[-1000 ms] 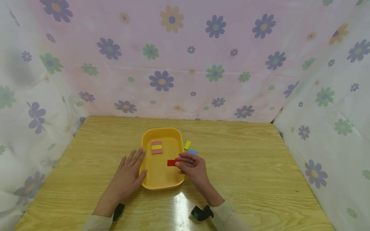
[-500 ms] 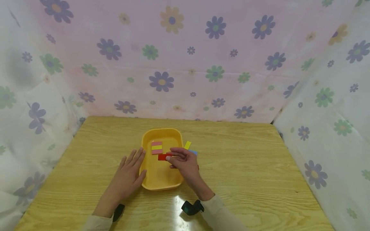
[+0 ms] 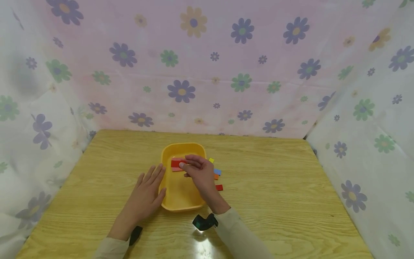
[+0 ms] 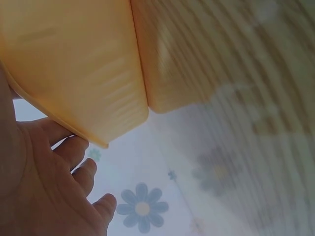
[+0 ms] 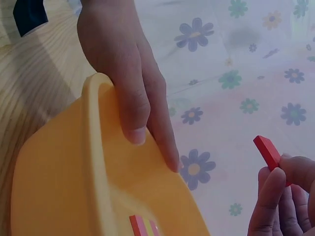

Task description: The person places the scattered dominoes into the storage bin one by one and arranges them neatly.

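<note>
A yellow plastic tray [image 3: 181,192] stands on the table. My left hand [image 3: 147,194] rests on its left rim, fingers extended and thumb over the edge. In the left wrist view the fingers [image 4: 84,172] lie by the tray's outer wall. Thumb and fingers of my right hand [image 3: 202,178] pinch a flat red block [image 3: 175,164], also seen in the right wrist view [image 5: 267,151]. It is held above the pink blocks [image 3: 177,169] at the tray's far left, covering the yellow block between them in the head view. That striped group shows partly in the right wrist view [image 5: 140,227].
Beside the tray's right wall lie a yellow block [image 3: 211,160], a blue block [image 3: 217,172], an orange block [image 3: 216,177] and another red block [image 3: 219,187]. The wooden table [image 3: 275,187] is enclosed by flowered cloth [image 3: 207,72] at the back and sides.
My right hand has carried the red block left and away from me, from the tray's right side to over the pink and yellow blocks. My left hand stays on the rim; the tray has shifted slightly right.
</note>
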Action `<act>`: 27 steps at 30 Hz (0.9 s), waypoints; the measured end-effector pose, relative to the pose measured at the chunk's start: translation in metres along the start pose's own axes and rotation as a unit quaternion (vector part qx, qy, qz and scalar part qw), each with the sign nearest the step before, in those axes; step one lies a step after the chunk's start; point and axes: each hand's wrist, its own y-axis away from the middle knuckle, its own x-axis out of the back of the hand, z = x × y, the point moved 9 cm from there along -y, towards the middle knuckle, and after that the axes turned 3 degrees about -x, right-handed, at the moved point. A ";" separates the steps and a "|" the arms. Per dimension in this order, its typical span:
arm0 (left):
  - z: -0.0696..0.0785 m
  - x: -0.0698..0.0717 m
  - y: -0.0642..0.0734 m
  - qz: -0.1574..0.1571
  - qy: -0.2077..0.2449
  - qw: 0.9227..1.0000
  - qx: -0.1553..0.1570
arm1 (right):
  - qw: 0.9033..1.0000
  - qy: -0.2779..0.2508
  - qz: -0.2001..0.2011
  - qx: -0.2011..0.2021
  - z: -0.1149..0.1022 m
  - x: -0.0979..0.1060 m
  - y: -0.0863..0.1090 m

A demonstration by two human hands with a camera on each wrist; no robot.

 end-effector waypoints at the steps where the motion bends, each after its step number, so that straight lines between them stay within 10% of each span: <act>1: 0.000 0.000 -0.001 0.002 0.000 1.000 -0.001 | 1.000 -0.002 0.001 0.001 -0.001 -0.002 -0.001; 14: 0.005 0.002 -0.005 0.002 -0.007 1.000 -0.004 | 1.000 -0.015 0.021 -0.002 0.014 -0.012 -0.023; 27: 0.003 0.000 -0.008 -0.017 -0.004 1.000 0.008 | 0.995 0.092 0.037 -0.013 0.030 -0.007 -0.029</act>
